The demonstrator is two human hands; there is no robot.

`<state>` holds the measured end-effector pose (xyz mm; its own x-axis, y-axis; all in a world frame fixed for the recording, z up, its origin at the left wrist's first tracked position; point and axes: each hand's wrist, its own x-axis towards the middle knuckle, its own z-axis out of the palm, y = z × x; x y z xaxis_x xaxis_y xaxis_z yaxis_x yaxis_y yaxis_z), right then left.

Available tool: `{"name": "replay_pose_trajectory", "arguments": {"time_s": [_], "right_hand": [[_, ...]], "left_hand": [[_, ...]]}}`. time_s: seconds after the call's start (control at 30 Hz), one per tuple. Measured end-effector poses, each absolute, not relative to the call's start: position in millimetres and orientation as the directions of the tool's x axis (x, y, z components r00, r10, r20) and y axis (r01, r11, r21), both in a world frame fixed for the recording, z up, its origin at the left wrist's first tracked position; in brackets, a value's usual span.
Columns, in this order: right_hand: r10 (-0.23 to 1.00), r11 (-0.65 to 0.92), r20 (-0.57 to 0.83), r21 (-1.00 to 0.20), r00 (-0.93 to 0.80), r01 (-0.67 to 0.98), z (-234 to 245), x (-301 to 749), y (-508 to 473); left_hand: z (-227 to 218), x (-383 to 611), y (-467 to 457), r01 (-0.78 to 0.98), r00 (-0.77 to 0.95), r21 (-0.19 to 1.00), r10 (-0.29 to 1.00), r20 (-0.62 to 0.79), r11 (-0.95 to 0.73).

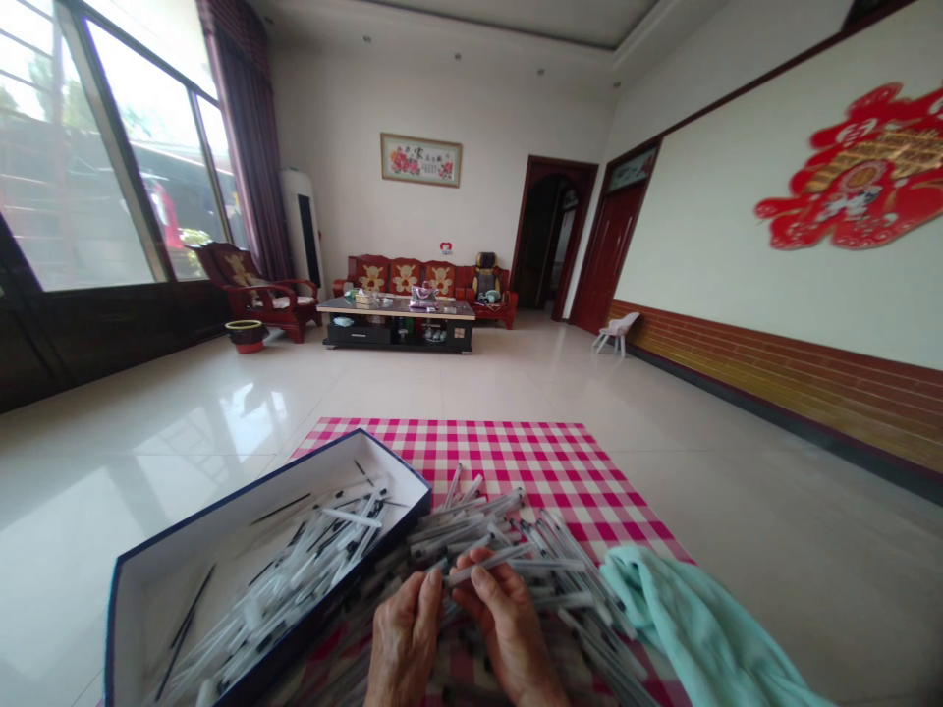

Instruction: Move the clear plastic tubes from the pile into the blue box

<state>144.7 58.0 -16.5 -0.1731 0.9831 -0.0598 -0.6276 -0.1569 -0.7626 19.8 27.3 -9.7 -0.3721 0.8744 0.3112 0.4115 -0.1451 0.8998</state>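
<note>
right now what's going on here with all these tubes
The person's right hand pinches a slim tube above a pile of similar ones on a checked cloth, with the left hand at its left end. Left of the pile, a box holds more tubes and some dark rods. A towel lies to the right.

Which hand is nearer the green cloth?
The right: the right hand is left of the cloth, with pens between; the left hand is farther left, beside the box.
</note>
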Motion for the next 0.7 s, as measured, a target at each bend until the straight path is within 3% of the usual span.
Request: {"name": "replay_pose_trajectory", "arguments": {"time_s": [0.2,0.53,0.7], "right_hand": [[0.984,-0.152,-0.051,-0.748,-0.173,-0.647,-15,144,58],[0.981,-0.161,-0.051,-0.756,-0.189,-0.634,-17,146,58],[0.982,-0.150,-0.034,-0.742,-0.187,-0.654,-16,146,57]], "left_hand": [[-5,19,24,0.364,-0.302,0.900,0.883,0.358,-0.241],[-11,20,27,0.420,-0.350,0.897,0.887,0.303,-0.140],[-3,18,22,0.403,-0.269,0.890,0.902,0.338,-0.213]]}}
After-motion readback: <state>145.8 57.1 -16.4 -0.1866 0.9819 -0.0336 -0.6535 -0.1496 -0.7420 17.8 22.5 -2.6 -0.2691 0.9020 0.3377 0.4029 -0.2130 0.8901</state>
